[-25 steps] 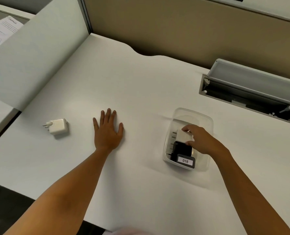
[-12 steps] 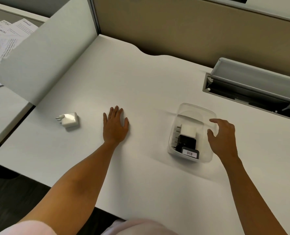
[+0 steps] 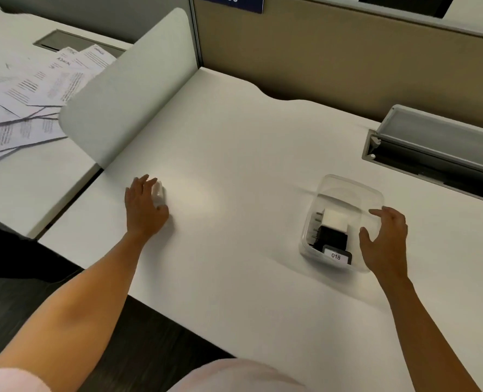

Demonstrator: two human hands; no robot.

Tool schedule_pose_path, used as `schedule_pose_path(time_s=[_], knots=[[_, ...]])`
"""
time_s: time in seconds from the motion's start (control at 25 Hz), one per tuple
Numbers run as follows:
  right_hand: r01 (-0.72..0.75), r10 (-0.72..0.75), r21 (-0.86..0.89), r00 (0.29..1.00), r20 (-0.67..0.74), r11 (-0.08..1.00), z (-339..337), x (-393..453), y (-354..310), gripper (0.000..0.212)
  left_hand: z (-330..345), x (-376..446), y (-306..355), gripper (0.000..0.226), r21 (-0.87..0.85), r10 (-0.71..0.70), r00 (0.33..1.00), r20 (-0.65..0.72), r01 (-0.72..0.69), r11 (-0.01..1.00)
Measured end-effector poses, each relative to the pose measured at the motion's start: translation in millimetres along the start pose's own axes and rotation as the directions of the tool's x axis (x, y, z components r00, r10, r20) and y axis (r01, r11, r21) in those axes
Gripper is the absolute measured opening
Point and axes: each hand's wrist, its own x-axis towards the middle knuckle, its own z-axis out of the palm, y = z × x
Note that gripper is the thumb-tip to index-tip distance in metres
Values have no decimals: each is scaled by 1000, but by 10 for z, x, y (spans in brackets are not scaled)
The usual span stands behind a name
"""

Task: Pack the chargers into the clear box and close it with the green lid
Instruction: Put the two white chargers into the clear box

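Observation:
The clear box [image 3: 347,185] stands right of centre on the white desk [image 3: 234,165]. Inside it lie a white charger [image 3: 335,219], a black charger [image 3: 330,239] and a dark item labelled 018 [image 3: 337,256]. My right hand [image 3: 384,241] hovers at the box's right wall, fingers spread, holding nothing. At the left, my left hand [image 3: 144,205] curls over a second white charger [image 3: 159,193] on the desk, fingers and thumb on either side of it. That charger is mostly hidden. No green lid is in view.
An open grey cable tray [image 3: 438,148] is set into the desk at the back right. A rounded divider panel [image 3: 127,97] rises along the left edge, with loose printed papers [image 3: 31,89] on the neighbouring desk. A beige partition runs along the back.
My right hand let go of the white charger in the box and moved to the box's right side. My left hand slid left from flat on the desk onto the loose white charger.

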Motion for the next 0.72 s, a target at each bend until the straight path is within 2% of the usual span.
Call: schedule_pose_path(time_s=[0.16,0.32,0.48,0.6,0.72], knots=[[-37,39,104,999,-19,994,64,-52,9,44,-104,96,-170,77,-26,-76,984,162,81,996],[-61,71,190,997,-44,980,81,-56,26,42,-48,101,-51,68,-22,-106,980,168,111,994],[-120,160,353,983,-86,928,88,-106,34,37,66,-18,216,67,-194,-206,963,172,238,952],[-248,338,504,936,-94,827,39,-186,63,32,205,-204,664,64,-288,-146,972,182,195,937],[-294,394,546,916,-74,785,29,-272,116,31,346,-434,1243,64,-508,-20,965,263,157,847]])
